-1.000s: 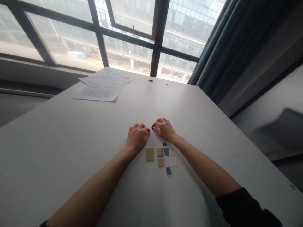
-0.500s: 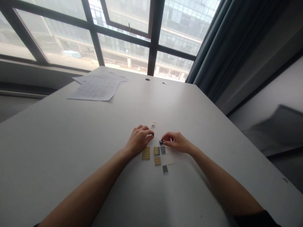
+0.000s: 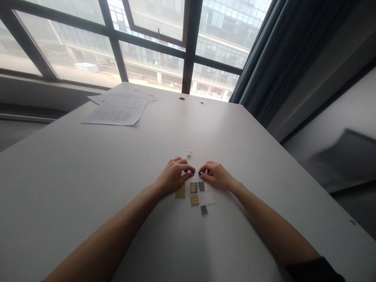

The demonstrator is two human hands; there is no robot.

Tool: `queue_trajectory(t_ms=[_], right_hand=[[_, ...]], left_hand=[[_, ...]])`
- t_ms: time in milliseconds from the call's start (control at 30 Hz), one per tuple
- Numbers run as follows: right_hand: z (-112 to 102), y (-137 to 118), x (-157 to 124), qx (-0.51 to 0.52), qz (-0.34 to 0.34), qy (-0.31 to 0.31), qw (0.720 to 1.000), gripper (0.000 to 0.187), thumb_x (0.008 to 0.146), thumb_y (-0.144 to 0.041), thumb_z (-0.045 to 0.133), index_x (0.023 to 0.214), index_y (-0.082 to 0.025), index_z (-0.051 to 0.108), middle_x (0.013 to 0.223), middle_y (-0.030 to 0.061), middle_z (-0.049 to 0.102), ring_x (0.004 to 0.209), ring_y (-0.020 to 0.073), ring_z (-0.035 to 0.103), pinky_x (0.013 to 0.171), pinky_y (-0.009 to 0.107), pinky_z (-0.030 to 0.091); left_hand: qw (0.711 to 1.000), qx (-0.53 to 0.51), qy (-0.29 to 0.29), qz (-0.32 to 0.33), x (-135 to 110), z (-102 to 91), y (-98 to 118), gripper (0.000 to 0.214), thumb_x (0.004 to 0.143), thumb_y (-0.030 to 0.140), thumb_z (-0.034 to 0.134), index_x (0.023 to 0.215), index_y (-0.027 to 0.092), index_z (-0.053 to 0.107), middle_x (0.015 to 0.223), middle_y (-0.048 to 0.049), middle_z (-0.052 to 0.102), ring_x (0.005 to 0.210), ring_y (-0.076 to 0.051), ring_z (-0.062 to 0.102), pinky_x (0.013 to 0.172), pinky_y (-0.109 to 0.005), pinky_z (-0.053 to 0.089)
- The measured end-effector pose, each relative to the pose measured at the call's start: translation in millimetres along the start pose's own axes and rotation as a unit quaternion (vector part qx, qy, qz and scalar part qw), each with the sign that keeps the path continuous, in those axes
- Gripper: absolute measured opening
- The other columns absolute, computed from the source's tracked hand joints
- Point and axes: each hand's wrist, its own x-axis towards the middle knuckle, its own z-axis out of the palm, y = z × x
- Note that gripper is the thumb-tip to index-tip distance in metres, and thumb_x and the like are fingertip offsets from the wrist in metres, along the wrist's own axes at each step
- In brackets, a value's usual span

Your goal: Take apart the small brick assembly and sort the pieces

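My left hand (image 3: 178, 172) pinches a small dark building-block piece (image 3: 193, 171) between thumb and fingers. Facing it across a narrow gap, my right hand (image 3: 216, 174) grips another small dark block piece (image 3: 200, 174), mostly covered by the fingertips. Just below the hands lie a tan plate piece with a grey edge (image 3: 193, 187) and a grey plate piece (image 3: 201, 186). A larger tan plate piece (image 3: 180, 191) is partly under my left wrist. Nearer to me are a small tan plate piece (image 3: 194, 200) and a dark grey piece (image 3: 204, 210).
A small white piece (image 3: 189, 153) stands beyond the hands. Pale flat pieces (image 3: 209, 197) lie by my right hand, hard to tell from the white table (image 3: 141, 156). Printed sheets (image 3: 116, 109) rest at the far left, and a window and dark curtain (image 3: 264, 58) stand behind.
My left hand has shifted slightly right, and its dark piece shows more. My right hand has drawn slightly left and up; its piece is now more hidden. The view has shifted slightly.
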Motion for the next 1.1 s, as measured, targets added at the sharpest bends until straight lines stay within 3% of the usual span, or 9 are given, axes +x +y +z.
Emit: queue_trajectory(t_ms=[167, 367, 1100], right_hand=[[2.9, 1.9, 2.7, 0.006, 0.003, 0.005, 1.000, 0.012, 0.077, -0.016, 0.066, 0.088, -0.019, 0.068, 0.082, -0.0006, 0.057, 0.065, 0.0083, 0.053, 0.068, 0.022, 0.043], [1.2, 6.4, 8.0, 0.022, 0.008, -0.016, 1.000, 0.012, 0.079, -0.022, 0.065, 0.089, -0.020, 0.071, 0.082, -0.0001, 0.058, 0.064, 0.0081, 0.052, 0.066, 0.022, 0.043], [8.7, -1.1, 6.2, -0.003, -0.008, 0.019, 1.000, 0.004, 0.077, -0.015, 0.066, 0.078, -0.018, 0.069, 0.078, -0.0005, 0.057, 0.068, 0.0097, 0.052, 0.068, 0.023, 0.042]], left_hand=[[1.000, 0.011, -0.025, 0.007, 1.0, 3.4, -0.9, 0.012, 0.082, 0.027, 0.063, 0.088, 0.028, 0.073, 0.078, -0.0011, 0.065, 0.081, -0.019, 0.053, 0.081, -0.032, 0.039], [1.000, 0.024, -0.017, -0.011, -1.0, 4.7, -5.3, 0.014, 0.080, 0.030, 0.065, 0.092, 0.028, 0.072, 0.079, -0.0008, 0.066, 0.081, -0.018, 0.053, 0.082, -0.033, 0.039], [0.999, 0.039, -0.019, 0.006, -1.3, 3.8, -1.7, 0.011, 0.082, 0.028, 0.062, 0.079, 0.026, 0.073, 0.079, -0.0025, 0.067, 0.080, -0.018, 0.054, 0.079, -0.032, 0.039]])
